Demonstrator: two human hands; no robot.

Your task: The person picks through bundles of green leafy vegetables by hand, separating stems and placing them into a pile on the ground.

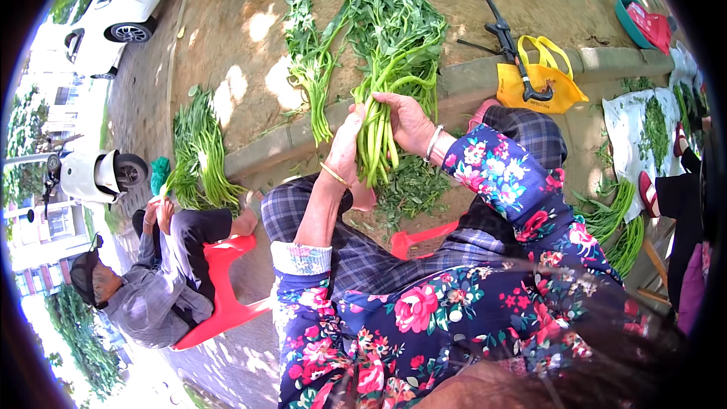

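Between my knees I hold a bundle of leafy green stems, probably water spinach. My left hand, with a gold bangle at the wrist, is wrapped around the left side of the stems. Against their right side my right hand grips with thumb and fingers; a silver bangle circles that wrist. The cut ends point toward me. Beyond my hands, a big leafy heap overlaps the bundle, so where one ends is hard to tell. A smaller bunch lies to its left. Loose leaves cover the ground below my hands.
A concrete kerb runs across in front. At left, a seated person works beside another green pile. To the right are a yellow bag, a black walking stick, a plastic sheet and more stems.
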